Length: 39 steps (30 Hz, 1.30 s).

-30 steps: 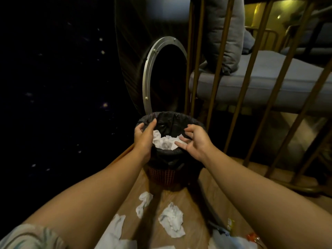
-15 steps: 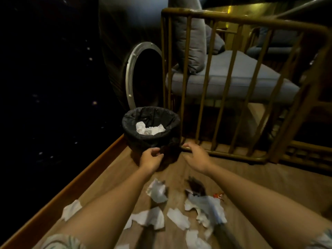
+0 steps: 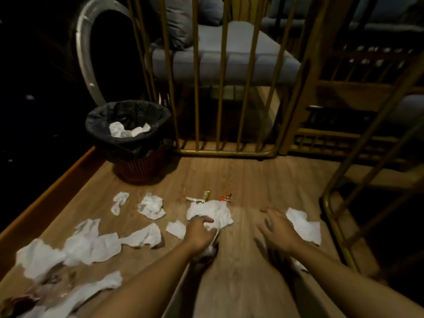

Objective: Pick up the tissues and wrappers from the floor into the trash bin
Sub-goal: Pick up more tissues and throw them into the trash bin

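Trash bin (image 3: 128, 143) at far left of floor (image 3: 241, 180), just left of railing (image 3: 220, 88); tissues (image 3: 128, 129) inside. Cushioned seat (image 3: 229, 53) behind railing. Scattered tissues (image 3: 91, 246) across near-left floor. Large tissue (image 3: 213, 211) at centre under left hand (image 3: 199, 232); wrappers (image 3: 215, 197) just behind it. Right hand (image 3: 277, 230) beside right tissue (image 3: 302, 223).

**Setting: dim home lounge / sitting corner**

Wood-plank floor (image 3: 241, 180), grey cushioned daybed (image 3: 229, 56) with pillow (image 3: 181, 24) behind gold metal railing (image 3: 218, 88). Lined wicker trash bin (image 3: 128, 138) in corner, round silver-framed mirror (image 3: 85, 53) leaning behind it. Domestic furniture, low light.
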Tool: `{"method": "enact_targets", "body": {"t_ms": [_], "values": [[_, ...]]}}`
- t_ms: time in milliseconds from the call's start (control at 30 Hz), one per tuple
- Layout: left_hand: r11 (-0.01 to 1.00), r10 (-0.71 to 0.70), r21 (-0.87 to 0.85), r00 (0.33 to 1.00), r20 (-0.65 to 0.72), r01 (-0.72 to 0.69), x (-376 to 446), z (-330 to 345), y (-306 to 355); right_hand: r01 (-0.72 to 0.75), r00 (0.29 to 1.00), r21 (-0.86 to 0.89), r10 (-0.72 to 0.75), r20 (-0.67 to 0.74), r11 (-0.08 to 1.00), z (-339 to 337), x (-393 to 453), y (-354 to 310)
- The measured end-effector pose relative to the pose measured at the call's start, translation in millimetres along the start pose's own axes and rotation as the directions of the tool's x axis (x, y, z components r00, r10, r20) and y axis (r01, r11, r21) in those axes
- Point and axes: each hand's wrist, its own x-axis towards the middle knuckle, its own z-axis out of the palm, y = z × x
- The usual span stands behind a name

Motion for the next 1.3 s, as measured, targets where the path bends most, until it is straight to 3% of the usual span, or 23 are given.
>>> {"method": "enact_targets", "body": {"t_ms": [100,233,367,467,633,867,967,1133,1200,1300], "values": [[0.989,-0.020,0.148,0.998,-0.051,0.027,-10.0,26.5,-21.2,-0.096,0.993,0.069,0.101,-0.066,0.993,19.0,-22.7,50.6],[0.940,0.027,0.340,0.995,-0.099,0.008,-20.2,44.4,-51.8,-0.160,0.979,-0.005,0.158,-0.130,0.987,43.9,-47.2,87.3],[0.952,0.228,0.246,0.957,-0.179,-0.181,-38.4,49.1,-65.3,-0.268,0.954,-0.127,0.244,-0.177,0.955,56.5,-60.6,93.4],[0.944,0.299,0.202,0.933,-0.200,-0.259,-47.9,52.6,-81.8,-0.314,0.940,-0.096,0.295,-0.174,0.945,66.0,-63.0,96.7],[0.940,0.323,0.192,0.919,-0.226,-0.283,-53.9,64.7,-89.1,-0.187,0.970,0.046,0.191,-0.149,0.981,74.1,-65.8,107.9],[0.973,0.224,0.019,0.926,-0.305,-0.229,-32.5,78.4,-58.6,-0.026,0.942,0.100,0.058,-0.329,0.995,69.8,-41.9,100.9],[0.971,0.225,-0.011,0.922,-0.314,-0.240,-16.5,77.3,-43.7,-0.049,0.893,0.233,0.147,-0.426,0.971,65.4,-23.1,96.1],[0.986,0.159,0.012,0.914,-0.374,-0.167,15.3,78.5,-31.0,-0.234,0.768,0.425,0.434,-0.471,0.874,44.8,12.2,96.8],[0.989,0.145,0.072,0.924,-0.354,-0.127,28.7,80.4,-34.8,-0.329,0.706,0.501,0.561,-0.433,0.801,36.1,28.5,101.0],[0.992,0.087,0.117,0.957,-0.278,-0.056,37.2,86.0,-39.9,-0.509,0.666,0.552,0.709,-0.234,0.660,32.7,43.8,113.8]]}}
